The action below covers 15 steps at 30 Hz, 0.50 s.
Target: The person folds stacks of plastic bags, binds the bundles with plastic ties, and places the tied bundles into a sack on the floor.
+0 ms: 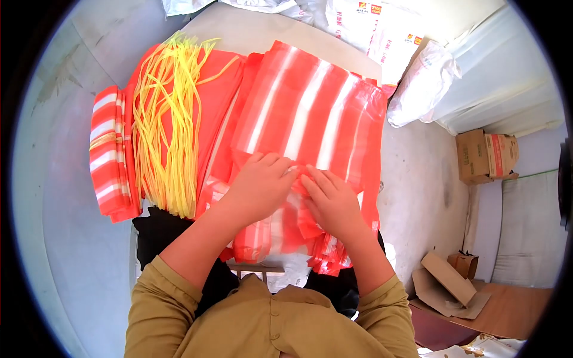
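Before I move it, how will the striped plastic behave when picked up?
The striped plastic will probably flop, since its near part bunches into folds. It may slip, given its glossy sheen. Single layers are likely light, looking thin.

Bright, diffuse light, strongest upper right; white bags (pixel 388 36) near blown out. Striped red plastic sheets (pixel 303 110) throw back glossy highlights along creases. Shadows soft. Wide fisheye view: black corners, bluish rim, straight lines bowed toward edges. Bag print (pixel 363 8) soft.
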{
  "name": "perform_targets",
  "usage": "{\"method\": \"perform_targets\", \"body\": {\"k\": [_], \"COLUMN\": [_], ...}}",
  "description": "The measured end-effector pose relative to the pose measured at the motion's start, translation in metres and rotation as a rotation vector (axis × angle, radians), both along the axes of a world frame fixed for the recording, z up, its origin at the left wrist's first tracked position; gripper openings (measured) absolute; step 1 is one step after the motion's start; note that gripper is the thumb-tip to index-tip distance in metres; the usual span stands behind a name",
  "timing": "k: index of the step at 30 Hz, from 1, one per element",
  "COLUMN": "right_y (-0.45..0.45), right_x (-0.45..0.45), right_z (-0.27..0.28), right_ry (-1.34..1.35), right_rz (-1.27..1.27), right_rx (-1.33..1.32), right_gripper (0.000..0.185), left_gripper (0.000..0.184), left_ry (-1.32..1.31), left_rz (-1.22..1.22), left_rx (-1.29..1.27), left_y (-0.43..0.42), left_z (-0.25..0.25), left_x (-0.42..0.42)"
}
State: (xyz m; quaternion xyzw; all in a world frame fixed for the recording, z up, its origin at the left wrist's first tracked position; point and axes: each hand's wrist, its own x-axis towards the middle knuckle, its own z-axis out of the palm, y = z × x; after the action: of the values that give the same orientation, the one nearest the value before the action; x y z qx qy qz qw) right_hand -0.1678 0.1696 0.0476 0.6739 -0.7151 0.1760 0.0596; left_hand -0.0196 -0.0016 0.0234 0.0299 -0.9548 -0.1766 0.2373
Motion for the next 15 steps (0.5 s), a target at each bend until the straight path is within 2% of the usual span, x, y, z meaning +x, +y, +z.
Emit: {"method": "perform_targets", "body": {"k": [2, 8, 11, 15], "right_y": [0.001, 0.002, 0.001, 0.007], "right_x": [-0.001, -0.004, -0.004, -0.008], "right_z": [-0.017, -0.019, -0.005, 0.009], "right_ry": [0.065, 0.017, -0.141, -0.147], "right_rz": [-0.002, -0.067, -0.187, -0.198], "right_rx": [-0.026, 0.042, 0.155, 0.137], "right_gripper": [0.048, 0.044, 0.039, 0.039], "left_gripper": [0.036, 0.039, 0.038, 0.034], "left_ry": [-0.014, -0.061, -0.039, -0.033], "left_rz": [-0.003, 0.034, 0.113, 0.153], "left_rx": [-0.002, 0.02, -0.008, -0.009], "left_y": [0.0, -0.007, -0.019, -0.032], "left_z": [0.001, 0.007, -0.003, 0.002], "left_x": [0.001, 0.01, 0.019, 0.032]}}
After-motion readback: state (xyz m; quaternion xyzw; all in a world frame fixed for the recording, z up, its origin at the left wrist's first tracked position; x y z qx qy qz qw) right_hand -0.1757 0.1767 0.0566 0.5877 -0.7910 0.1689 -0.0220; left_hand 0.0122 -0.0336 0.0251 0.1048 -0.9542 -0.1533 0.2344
